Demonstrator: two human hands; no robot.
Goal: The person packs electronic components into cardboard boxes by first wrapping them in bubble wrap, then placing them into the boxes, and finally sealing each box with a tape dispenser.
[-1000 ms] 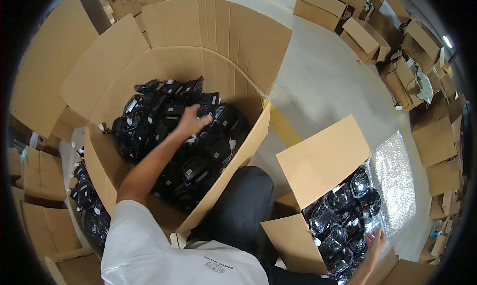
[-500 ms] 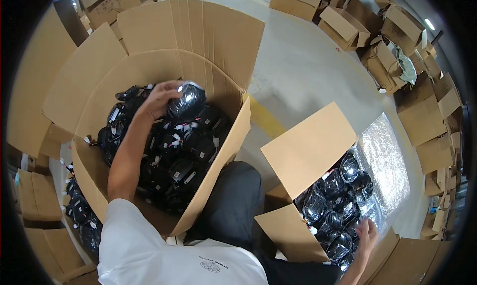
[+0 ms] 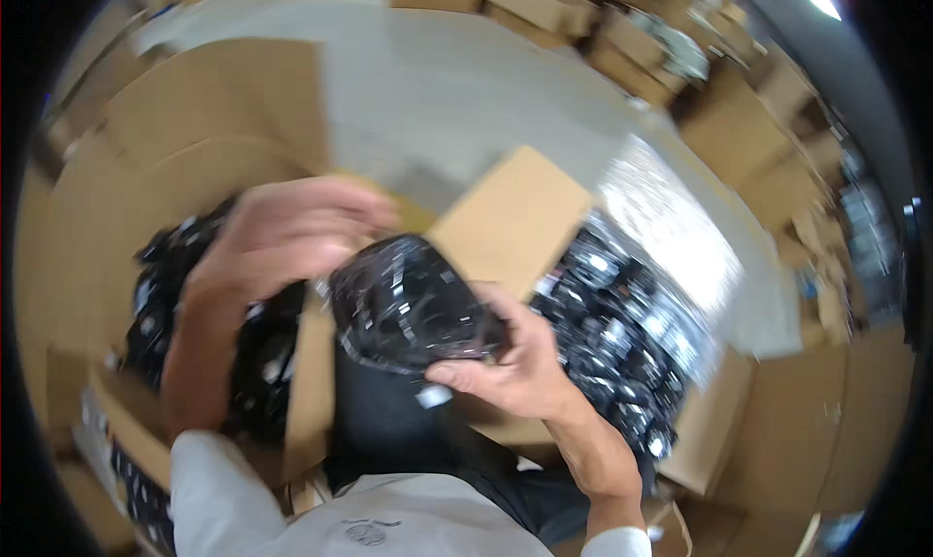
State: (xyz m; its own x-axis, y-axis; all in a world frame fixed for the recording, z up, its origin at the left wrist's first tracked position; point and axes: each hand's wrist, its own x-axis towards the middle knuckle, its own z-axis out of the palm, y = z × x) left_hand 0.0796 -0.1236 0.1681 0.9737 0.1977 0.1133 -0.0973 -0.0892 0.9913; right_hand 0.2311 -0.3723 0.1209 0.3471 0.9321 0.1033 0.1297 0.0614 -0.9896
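A black rounded part wrapped in shiny clear film (image 3: 408,304) is held up in front of me, with a small white connector hanging beneath it. My right hand (image 3: 520,363) grips its right end, thumb on the near side and fingers behind. At the part's upper left is my left hand (image 3: 292,231), blurred by motion, with its fingers stretched out over the edge; whether they touch it is unclear. More black parts (image 3: 185,256) lie in the large carton (image 3: 214,100) at left. Film-wrapped black parts (image 3: 622,353) fill the smaller carton (image 3: 515,226) at right.
A silver bubble-foil sheet (image 3: 671,236) lies over the far right side of the smaller carton. Stacked brown cartons (image 3: 768,100) line the far right. A tall brown carton (image 3: 787,431) stands at near right, and grey floor (image 3: 457,81) stretches beyond.
My left hand has come out of the large carton, and the wrapped part is now between the cartons. My right hand has left the smaller carton and taken hold of it. The view has turned right.
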